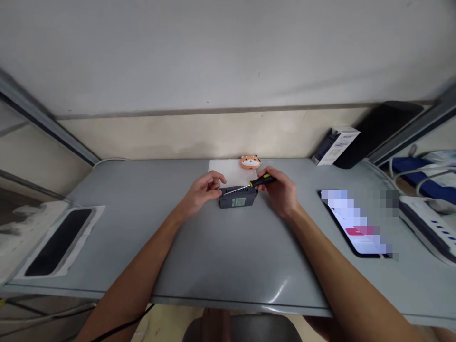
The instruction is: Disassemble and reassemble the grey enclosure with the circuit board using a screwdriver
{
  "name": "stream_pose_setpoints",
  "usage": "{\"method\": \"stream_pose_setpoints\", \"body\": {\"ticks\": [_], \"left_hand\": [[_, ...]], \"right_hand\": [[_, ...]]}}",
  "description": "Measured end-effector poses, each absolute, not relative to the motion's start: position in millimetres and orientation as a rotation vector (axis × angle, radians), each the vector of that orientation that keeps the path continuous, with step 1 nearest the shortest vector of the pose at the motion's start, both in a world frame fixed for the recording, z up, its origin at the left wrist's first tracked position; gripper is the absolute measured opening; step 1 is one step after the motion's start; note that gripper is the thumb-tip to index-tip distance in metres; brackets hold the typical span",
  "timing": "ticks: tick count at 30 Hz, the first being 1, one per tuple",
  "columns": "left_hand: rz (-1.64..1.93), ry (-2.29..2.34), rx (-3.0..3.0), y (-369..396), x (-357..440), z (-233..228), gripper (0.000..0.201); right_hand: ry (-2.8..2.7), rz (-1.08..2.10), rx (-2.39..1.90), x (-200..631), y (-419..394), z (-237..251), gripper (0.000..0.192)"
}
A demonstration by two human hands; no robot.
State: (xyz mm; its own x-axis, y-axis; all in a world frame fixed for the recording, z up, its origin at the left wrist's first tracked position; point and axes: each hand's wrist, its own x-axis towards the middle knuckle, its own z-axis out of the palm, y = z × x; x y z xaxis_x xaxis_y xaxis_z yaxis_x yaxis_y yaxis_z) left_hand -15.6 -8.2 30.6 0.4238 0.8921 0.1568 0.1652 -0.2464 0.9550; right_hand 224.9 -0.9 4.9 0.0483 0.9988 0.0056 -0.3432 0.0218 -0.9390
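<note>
1. Holding small dark box [238, 197] at table [213, 247] centre, left hand [203, 192] clasped on its left end.
2. Gripping screwdriver [249, 185] in right hand [281, 192], shaft lying leftward across box top.

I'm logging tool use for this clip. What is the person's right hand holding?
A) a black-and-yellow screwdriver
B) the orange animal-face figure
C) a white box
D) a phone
A: the right hand grips a black-and-yellow screwdriver, its shaft lying across the top of the small dark box that the left hand steadies.
</note>
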Motion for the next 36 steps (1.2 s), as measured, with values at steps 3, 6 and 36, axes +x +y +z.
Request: {"method": "stream_pose_setpoints", "body": {"ticks": [3, 6, 36], "left_hand": [[0.888, 0.955, 1.707, -9, -15, 31, 0.022], [0.876, 0.982, 1.740, -8, -13, 30, 0.022], [0.684, 1.449, 2.605, 15, -48, -10, 0.044]], "right_hand": [[-0.940, 1.299, -0.963, 225, -1, 4, 0.030], [-0.953, 1.286, -0.962, 225, 0, 4, 0.028], [-1.302, 1.197, -1.187, 220, 1, -7, 0.055]]}}
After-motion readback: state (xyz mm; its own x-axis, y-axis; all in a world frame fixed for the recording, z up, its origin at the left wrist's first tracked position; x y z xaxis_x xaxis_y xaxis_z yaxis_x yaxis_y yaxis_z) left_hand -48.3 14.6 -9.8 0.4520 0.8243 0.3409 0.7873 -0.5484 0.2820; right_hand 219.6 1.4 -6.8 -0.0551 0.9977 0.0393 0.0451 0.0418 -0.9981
